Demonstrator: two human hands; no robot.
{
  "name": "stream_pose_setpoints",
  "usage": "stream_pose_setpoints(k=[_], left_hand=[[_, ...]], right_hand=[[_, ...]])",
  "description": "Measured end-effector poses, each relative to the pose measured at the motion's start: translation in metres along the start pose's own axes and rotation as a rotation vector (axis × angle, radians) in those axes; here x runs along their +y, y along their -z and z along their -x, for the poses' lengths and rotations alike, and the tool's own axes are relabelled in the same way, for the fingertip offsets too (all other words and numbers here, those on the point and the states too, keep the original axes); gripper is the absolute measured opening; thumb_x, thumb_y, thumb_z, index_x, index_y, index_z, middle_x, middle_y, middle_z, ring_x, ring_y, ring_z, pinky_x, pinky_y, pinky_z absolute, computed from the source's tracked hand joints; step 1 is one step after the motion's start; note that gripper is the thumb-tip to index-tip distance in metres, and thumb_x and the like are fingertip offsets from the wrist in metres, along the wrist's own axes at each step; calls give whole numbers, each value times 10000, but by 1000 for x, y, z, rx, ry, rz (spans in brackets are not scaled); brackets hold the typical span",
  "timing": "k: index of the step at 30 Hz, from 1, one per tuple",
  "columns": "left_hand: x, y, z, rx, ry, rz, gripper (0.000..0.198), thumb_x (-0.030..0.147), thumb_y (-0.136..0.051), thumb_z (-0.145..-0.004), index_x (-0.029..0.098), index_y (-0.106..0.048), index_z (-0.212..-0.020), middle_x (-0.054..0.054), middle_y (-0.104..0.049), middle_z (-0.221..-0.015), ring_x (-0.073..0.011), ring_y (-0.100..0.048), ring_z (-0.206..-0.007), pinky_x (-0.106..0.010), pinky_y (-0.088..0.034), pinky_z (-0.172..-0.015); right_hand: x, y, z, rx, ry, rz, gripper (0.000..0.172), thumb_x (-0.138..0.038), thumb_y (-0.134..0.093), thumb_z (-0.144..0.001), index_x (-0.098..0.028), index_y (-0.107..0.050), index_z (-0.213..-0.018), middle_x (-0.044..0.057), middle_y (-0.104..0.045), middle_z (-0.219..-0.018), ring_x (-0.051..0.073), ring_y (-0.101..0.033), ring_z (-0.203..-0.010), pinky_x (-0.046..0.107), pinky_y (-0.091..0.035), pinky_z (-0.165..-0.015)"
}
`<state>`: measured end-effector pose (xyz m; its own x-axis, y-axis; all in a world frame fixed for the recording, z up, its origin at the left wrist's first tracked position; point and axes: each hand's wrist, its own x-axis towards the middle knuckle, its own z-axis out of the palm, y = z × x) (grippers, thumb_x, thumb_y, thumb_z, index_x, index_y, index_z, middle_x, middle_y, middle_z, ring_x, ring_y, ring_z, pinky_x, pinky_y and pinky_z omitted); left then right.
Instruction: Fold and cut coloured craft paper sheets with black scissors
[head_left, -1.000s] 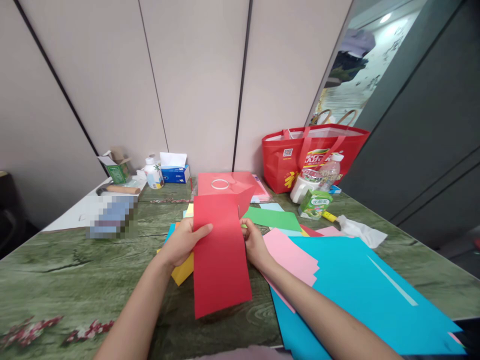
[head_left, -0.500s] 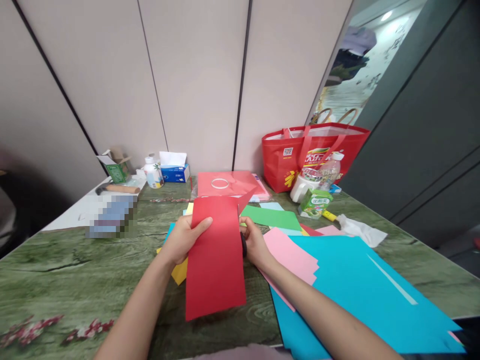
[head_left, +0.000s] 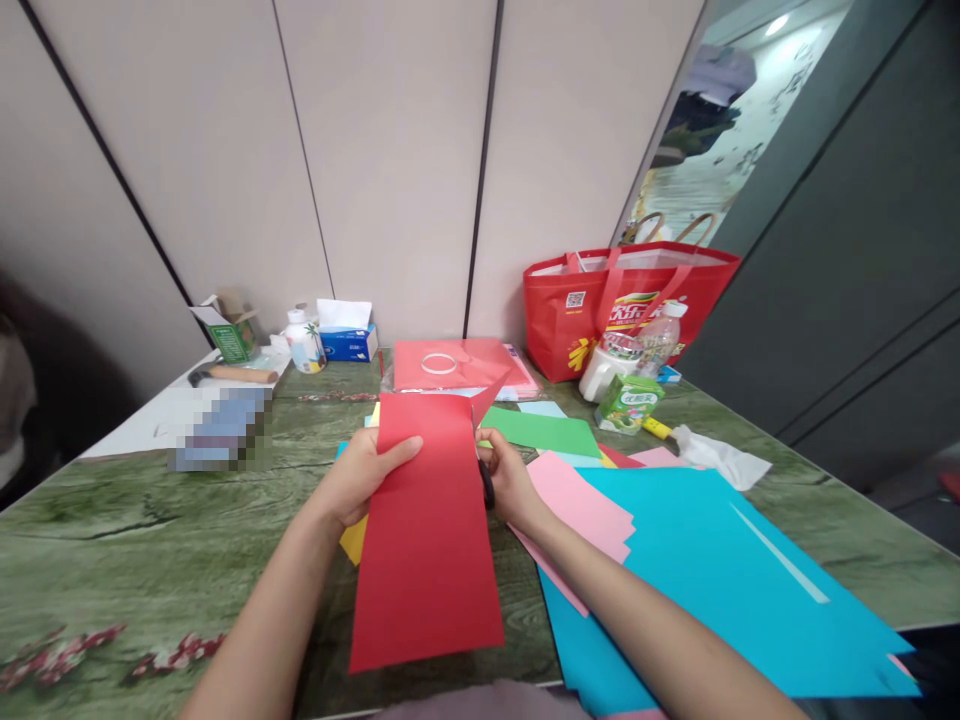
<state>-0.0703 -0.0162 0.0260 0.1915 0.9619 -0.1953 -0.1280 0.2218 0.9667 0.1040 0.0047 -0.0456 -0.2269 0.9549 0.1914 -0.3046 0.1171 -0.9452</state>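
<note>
A sheet of red paper (head_left: 431, 540) hangs above the table, its lower edge tilted toward me. My left hand (head_left: 367, 470) pinches it at the left edge, thumb lying on top and fingers behind. At its right edge, my right hand (head_left: 506, 475) is closed around a pair of scissors (head_left: 487, 485) with black handles. The blades sit along the upper right side, where a narrow red strip (head_left: 491, 395) sticks out beyond the edge. Part of the scissors is hidden by my fingers and the paper.
Blue sheets (head_left: 720, 570) and pink paper (head_left: 581, 500) lie to the right, with green paper (head_left: 540, 432) behind. Further back stand a red bag (head_left: 555, 320), a drink carton (head_left: 630, 403) and a tissue box (head_left: 349, 345). A hammer (head_left: 232, 374) rests at the left.
The red paper's lower end has come nearer to me and swung slightly outward. Both hands keep their hold, the scissors still at the right edge.
</note>
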Motion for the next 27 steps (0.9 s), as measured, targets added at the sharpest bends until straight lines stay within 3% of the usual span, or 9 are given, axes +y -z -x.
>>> stream_pose_setpoints(k=[3,7,9,12,18,23,27], left_hand=[[-1,0,0,9,-10,-9,260,332,-735,-638,132,-645,-779,-39,-709,-694,-156,-636,-575,-238,-507,-521],[-3,0,0,-32,-9,-1,261,342,-736,-634,123,-640,-739,-59,-712,-684,-168,-642,-581,-256,-514,-544],[-3,-1,0,-69,-10,6,263,337,-740,-629,120,-642,-740,-63,-711,-682,-170,-644,-587,-261,-516,-556],[-3,0,0,-44,-19,-4,265,329,-738,-635,121,-641,-767,-58,-712,-688,-159,-639,-576,-248,-510,-547],[-2,3,-3,25,-9,9,274,329,-721,-652,126,-626,-808,-55,-709,-684,-172,-645,-577,-261,-513,-535],[-2,3,-5,49,-21,6,262,316,-722,-648,135,-622,-809,-45,-707,-677,-166,-640,-554,-263,-515,-522],[-2,3,-4,54,-13,2,249,309,-721,-646,135,-618,-792,-45,-707,-674,-165,-639,-547,-260,-514,-516]], right_hand=[[0,1,2,15,93,129,368,-260,-689,-624,-235,-390,-837,-72,-549,-576,118,-529,-495,224,-415,-487],[-2,0,10,241,436,488,348,-121,-612,-634,-225,-426,-910,-25,-588,-714,142,-571,-658,252,-440,-621],[-3,-1,14,297,514,569,351,-88,-588,-624,-226,-437,-910,-8,-607,-754,149,-581,-681,251,-440,-619],[-2,-3,16,213,410,507,321,-103,-584,-629,-234,-426,-876,-34,-597,-669,148,-573,-609,242,-430,-560],[1,-4,7,63,97,158,328,-210,-631,-636,-236,-371,-834,-94,-550,-537,89,-479,-425,188,-346,-434],[2,-5,3,36,23,27,321,-216,-639,-610,-223,-368,-781,-125,-504,-455,49,-394,-358,160,-292,-395],[2,-4,3,30,24,23,328,-195,-650,-604,-222,-372,-777,-120,-524,-468,47,-405,-365,157,-294,-398]])
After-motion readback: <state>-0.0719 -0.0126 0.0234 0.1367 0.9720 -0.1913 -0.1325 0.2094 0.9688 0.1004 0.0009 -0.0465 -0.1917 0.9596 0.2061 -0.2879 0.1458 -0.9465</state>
